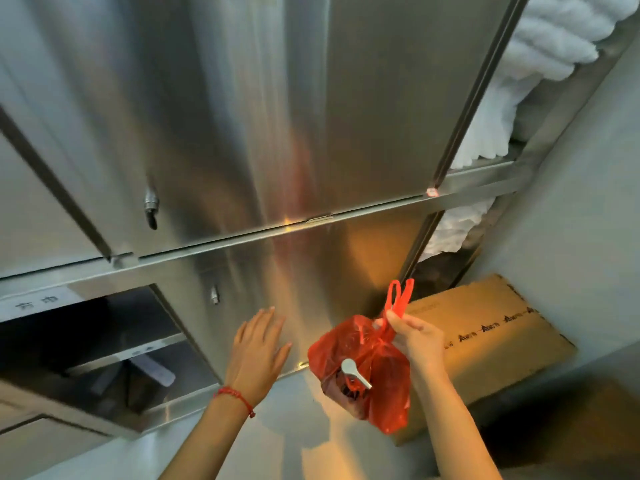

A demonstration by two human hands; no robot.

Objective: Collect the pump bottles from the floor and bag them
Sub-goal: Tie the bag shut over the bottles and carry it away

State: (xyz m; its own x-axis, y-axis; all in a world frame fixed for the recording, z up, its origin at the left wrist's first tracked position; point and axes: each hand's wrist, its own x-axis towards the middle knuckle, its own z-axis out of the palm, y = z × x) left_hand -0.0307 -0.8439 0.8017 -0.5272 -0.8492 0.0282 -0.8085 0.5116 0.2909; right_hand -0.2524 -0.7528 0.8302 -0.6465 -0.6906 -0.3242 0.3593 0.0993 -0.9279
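Note:
A red plastic bag (360, 372) hangs in the air, pinched at its knotted handles by my right hand (417, 341). Dark bottles show through the plastic, and a silver pump head (353, 372) pokes out of the bag's side. My left hand (258, 351) is open, fingers spread, palm towards the lower steel cabinet door (311, 289), to the left of the bag. A red thread bracelet sits on that wrist. No pump bottles are visible on the floor.
Stainless steel cabinets (242, 116) fill the view, with an open compartment (104, 348) at lower left holding dark items. White folded towels (554, 46) fill the shelves at upper right. A flat cardboard box (491, 334) lies on the floor beneath my right hand.

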